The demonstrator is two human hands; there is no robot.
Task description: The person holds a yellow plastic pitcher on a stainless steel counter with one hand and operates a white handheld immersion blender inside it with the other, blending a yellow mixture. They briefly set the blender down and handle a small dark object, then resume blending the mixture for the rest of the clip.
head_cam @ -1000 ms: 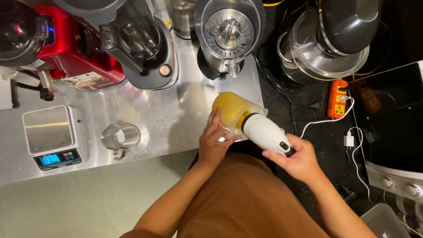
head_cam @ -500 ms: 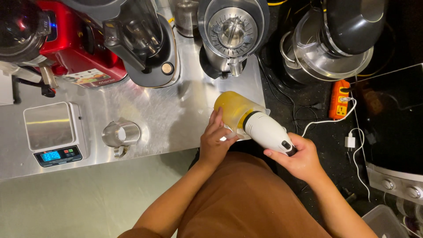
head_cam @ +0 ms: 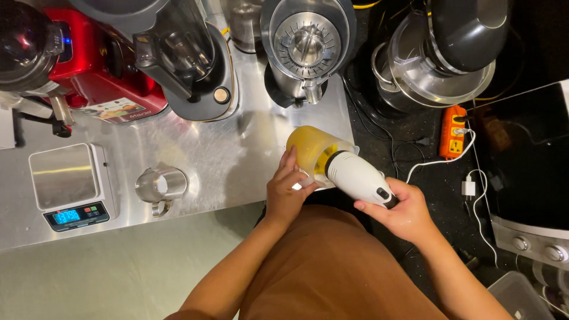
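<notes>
Clearly, a white hand blender (head_cam: 357, 176) is gripped near its top end by the right hand (head_cam: 400, 212), fingers wrapped around the body close to a dark button. Its lower end is sunk into a clear jug (head_cam: 314, 155) filled with yellow liquid, which stands at the right edge of the steel counter (head_cam: 195, 154), in front of a juicer (head_cam: 308, 44). The jug is steadied by the left hand (head_cam: 285, 192), whose fingers are spread and pressed against its near wall.

The jug is judged to be light plastic, made heavier by its contents and apt to tip or slide on the smooth metal, being so close to the edge. It is best held low and around the wall, as is done now, rather than by the rim. If the wall is wet, it would be slippery. The blender is judged stiff and top-heavy, with its motor in the white body; a full-hand grip there is sound. Spatter is likely if its head is lifted while running.

Further left on the counter a small steel cup (head_cam: 160, 185) and a scale (head_cam: 70, 185) are seen, well apart from the jug. An orange power strip (head_cam: 455, 131) lies to the right.
</notes>
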